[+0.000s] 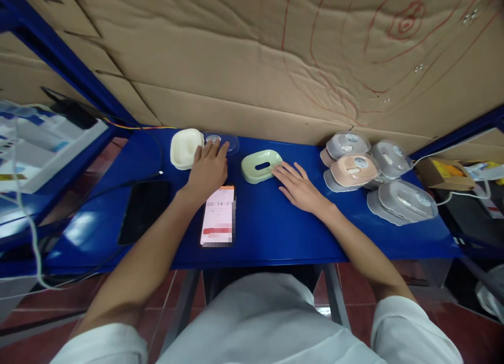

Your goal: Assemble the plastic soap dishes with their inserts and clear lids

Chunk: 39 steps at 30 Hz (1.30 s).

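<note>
In the head view my left hand (209, 167) reaches to the back of the blue table, fingers stretched out. Its fingertips lie over the near side of a clear plastic lid (232, 143), next to a cream-white soap dish (185, 150); whether they press on either is hard to make out. To the right sits a light green soap dish (252, 172) with an oval slot in its middle. My right hand (299, 187) rests at that dish's right end, fingers spread and fingertips touching its rim, without a grip round it.
A phone showing a running timer (217, 220) lies in front of my left hand, with a dark tablet-like device (142, 212) further left. Several lidded soap boxes (355, 171) in grey and peach are stacked at the right. A cardboard wall (236, 81) closes off the back.
</note>
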Each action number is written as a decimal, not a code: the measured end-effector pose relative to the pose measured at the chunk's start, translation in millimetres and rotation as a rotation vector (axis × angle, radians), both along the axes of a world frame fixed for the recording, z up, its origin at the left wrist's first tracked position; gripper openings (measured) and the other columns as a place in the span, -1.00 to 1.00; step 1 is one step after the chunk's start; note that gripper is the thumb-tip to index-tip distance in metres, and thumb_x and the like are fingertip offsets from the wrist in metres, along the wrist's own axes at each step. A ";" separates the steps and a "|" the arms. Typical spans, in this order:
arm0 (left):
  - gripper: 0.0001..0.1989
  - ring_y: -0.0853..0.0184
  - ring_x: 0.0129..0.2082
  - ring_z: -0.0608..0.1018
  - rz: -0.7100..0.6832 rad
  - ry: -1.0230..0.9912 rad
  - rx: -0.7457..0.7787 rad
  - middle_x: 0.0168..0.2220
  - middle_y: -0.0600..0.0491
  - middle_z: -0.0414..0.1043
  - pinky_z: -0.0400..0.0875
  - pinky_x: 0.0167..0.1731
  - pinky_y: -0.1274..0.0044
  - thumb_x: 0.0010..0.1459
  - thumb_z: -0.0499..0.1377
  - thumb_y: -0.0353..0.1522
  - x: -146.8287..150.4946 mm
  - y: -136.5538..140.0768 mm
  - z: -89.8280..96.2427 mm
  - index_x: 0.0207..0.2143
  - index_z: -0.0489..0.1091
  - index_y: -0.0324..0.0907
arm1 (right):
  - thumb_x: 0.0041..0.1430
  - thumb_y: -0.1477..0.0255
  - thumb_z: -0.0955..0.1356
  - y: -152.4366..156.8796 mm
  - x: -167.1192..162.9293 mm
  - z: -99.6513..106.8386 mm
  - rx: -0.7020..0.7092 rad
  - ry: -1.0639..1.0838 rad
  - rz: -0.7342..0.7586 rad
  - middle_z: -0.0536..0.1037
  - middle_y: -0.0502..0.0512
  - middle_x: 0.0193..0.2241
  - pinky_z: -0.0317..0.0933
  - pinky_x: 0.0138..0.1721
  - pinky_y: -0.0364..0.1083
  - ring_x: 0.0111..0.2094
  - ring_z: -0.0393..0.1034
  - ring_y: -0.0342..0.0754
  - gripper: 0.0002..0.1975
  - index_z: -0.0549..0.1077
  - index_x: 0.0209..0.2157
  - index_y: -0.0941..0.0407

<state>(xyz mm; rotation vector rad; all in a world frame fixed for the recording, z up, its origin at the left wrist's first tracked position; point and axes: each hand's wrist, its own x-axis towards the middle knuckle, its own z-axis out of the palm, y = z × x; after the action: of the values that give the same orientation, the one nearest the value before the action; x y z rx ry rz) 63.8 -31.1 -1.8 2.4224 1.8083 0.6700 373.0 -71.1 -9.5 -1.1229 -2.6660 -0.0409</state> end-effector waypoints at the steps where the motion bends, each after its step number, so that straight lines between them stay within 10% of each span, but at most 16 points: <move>1: -0.43 -0.09 0.46 0.35 -0.009 0.028 -0.021 0.41 -0.36 0.33 0.11 0.44 -0.07 0.40 -0.04 -0.44 0.2 1.5 -1.6 0.41 0.30 -0.30 | 0.55 0.45 0.20 0.2 -1.0 -1.1 0.005 -0.004 -0.010 0.38 0.27 0.42 -0.06 0.51 0.39 0.49 0.17 0.17 -0.42 0.18 0.52 0.07; 6: -0.48 0.02 0.34 0.49 -0.249 0.028 -0.074 0.34 -0.22 0.45 0.31 0.35 0.11 0.43 -0.07 -0.42 12.2 -1.7 0.0 0.35 0.38 -0.21 | 0.56 0.37 0.23 -7.3 15.1 1.6 0.054 -0.032 -0.108 0.61 0.28 0.04 0.09 0.37 0.31 0.12 0.46 0.17 -0.61 0.51 0.27 0.11; 11: -0.48 -0.15 0.44 0.33 -0.018 0.092 0.049 0.46 -0.24 0.27 0.10 0.41 -0.10 0.42 0.10 -0.30 6.3 -3.7 4.2 0.37 0.36 -0.14 | 0.57 0.33 0.24 -9.2 29.8 3.3 0.049 0.001 -0.168 0.60 0.25 -0.02 0.16 0.23 0.19 0.06 0.46 0.16 -0.64 0.57 0.17 0.10; 17: -0.61 -0.08 0.28 0.50 -0.104 0.131 -0.048 0.26 -0.12 0.52 0.11 0.38 -0.15 0.41 0.14 -0.26 4.2 -3.2 3.6 0.23 0.47 0.03 | 0.55 0.27 0.26 -8.2 30.6 1.3 0.072 -0.007 -0.267 0.61 0.25 -0.09 0.21 0.07 0.15 -0.02 0.48 0.19 -0.63 0.59 0.17 0.08; 24: -0.53 -0.28 0.14 0.55 0.341 0.205 -0.030 0.17 -0.42 0.50 0.46 0.04 -0.12 0.35 0.14 -0.24 -18.6 -1.8 2.1 0.24 0.39 -0.22 | 0.54 0.24 0.26 -11.3 24.8 -0.9 0.088 0.047 -0.289 0.52 0.35 0.24 0.19 0.25 0.29 0.22 0.41 0.31 -0.50 0.38 0.38 0.12; 34: -0.51 0.00 -0.03 0.67 0.197 -0.027 -0.083 0.05 -0.14 0.60 0.59 -0.04 0.17 0.32 0.04 -0.45 -11.9 -5.3 26.2 0.25 0.41 -0.05 | 0.51 0.43 0.27 30.4 -51.1 9.8 0.036 -0.106 -0.088 0.33 0.42 0.44 -0.15 0.51 0.48 0.50 0.12 0.32 -0.47 0.33 0.42 0.23; 39: -0.55 0.10 0.07 0.65 -0.289 -0.064 -0.093 0.10 -0.09 0.59 0.58 0.09 0.25 0.38 0.00 -0.46 0.2 -23.1 34.7 0.21 0.48 -0.09 | 0.44 0.34 0.38 23.3 -17.9 6.2 0.068 0.027 -0.365 0.27 0.50 0.46 0.09 0.39 0.49 0.44 0.22 0.44 -0.35 0.26 0.46 0.23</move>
<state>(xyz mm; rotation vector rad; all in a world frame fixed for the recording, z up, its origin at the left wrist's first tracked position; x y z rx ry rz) 64.1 -54.2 32.8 2.4975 1.3926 0.6128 355.1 -47.8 -3.3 -1.5580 -2.3819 -0.1789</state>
